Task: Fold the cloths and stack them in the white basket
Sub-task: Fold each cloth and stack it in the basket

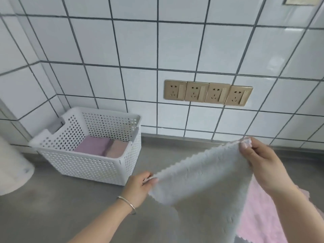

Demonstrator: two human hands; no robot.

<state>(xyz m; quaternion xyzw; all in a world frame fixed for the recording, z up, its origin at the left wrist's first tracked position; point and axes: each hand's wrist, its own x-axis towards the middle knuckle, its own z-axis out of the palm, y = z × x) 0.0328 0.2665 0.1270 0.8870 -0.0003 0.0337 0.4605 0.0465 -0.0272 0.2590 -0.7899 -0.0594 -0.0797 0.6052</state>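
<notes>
The left hand (140, 186) pinches one top corner of a fluffy pale grey cloth (198, 186), and the right hand (259, 165) pinches the other top corner, so the two hands are wide apart and the cloth hangs stretched between them above the grey desk (70, 207). A fuzzy pink cloth (259, 221) lies flat on the desk under it, waiting its turn. The white plastic basket with small holes (84, 162) stands to the left, near the tiled wall, with a folded purple cloth (93, 146) and a folded light pink cloth (116, 149) side by side inside. If one pinch slips, the grey cloth could flop down in a messy heap. If the corners don't meet evenly, the fold may come out crooked.
</notes>
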